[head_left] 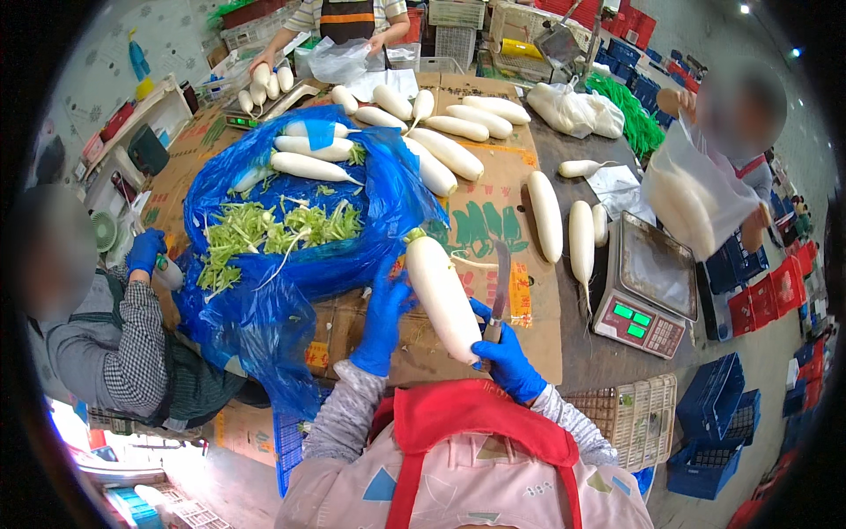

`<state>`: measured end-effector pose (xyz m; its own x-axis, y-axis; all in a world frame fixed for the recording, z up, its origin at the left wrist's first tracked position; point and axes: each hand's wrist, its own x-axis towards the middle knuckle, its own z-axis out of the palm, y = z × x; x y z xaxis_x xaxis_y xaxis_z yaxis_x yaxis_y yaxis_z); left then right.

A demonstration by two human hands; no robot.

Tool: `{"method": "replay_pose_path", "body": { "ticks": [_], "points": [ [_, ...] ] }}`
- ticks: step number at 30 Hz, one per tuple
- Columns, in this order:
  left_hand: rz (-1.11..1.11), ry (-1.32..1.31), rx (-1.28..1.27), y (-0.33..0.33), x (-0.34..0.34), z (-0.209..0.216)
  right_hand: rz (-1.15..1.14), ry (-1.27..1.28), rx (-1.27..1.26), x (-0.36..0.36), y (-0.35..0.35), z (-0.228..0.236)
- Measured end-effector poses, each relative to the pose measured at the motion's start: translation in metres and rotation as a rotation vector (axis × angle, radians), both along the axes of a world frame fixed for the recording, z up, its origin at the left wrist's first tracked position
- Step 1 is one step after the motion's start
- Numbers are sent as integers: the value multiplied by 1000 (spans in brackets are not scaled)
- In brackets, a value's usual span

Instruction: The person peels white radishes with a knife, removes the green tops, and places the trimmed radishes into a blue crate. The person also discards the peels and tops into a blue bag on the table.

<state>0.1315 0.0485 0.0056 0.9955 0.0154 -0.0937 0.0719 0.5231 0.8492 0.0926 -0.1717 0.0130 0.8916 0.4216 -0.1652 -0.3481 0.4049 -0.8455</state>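
A large white daikon radish point(441, 300) is held in front of me, tilted, its trimmed green top pointing away. My left hand point(385, 309), in a blue glove, grips it from the left side; part of the fingers is hidden behind it. In my blue-gloved right hand point(511, 360) is a knife point(500, 291), blade pointing up and away. Fingers of that hand also touch the radish's near end. Just beyond, a blue plastic bag point(397, 194) lies spread open, with cut radish leaves point(282, 227) and several whole radishes point(315, 167) on it.
Trimmed radishes point(448, 154) lie on the cardboard-covered table point(538, 339). A digital scale point(648, 282) stands to the right, near a plastic crate point(648, 423). One person point(115, 344) works at left, another point(352, 22) across the table; a third at right holds a bag of radishes point(687, 198).
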Motion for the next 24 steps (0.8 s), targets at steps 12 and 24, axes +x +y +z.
{"method": "replay_pose_path", "body": {
  "ticks": [12,24],
  "points": [
    [-24,-125,350,-6,-6,-5,9,17,-31,30,-18,-8],
    [-34,-243,850,11,-38,5,-256,-786,-1073,33,11,-8]
  ]
}}
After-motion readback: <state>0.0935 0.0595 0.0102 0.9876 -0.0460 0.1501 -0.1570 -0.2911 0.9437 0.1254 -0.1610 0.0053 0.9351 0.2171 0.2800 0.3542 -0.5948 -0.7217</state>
